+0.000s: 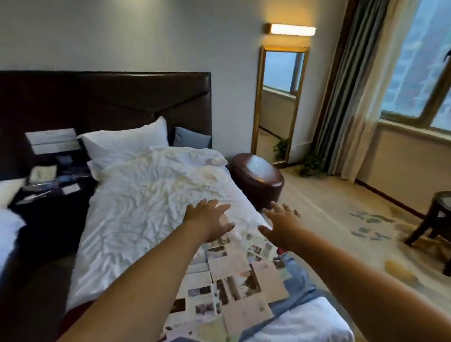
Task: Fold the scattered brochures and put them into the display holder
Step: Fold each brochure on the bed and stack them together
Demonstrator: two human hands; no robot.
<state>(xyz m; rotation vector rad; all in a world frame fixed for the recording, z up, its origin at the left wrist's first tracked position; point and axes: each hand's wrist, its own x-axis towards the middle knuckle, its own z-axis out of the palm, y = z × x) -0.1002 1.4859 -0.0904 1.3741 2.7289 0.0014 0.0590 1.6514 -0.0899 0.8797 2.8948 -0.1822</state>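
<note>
Several unfolded brochures (233,283) with photos and pale pink panels lie scattered and overlapping on the near end of the bed (132,217). Both my arms stretch forward over them. My left hand (208,220) hovers with fingers spread, palm down, above the far edge of the brochure pile and holds nothing. Beside it, my right hand (280,224) is also spread out near the bed's right edge, empty. I cannot see a display holder for certain.
White pillows (125,142) lean on a dark headboard (92,99). A dark nightstand (47,185) with papers stands at left. A brown round stool (257,179) sits right of the bed, a dark side table (446,227) at far right, a mirror (278,102) on the wall.
</note>
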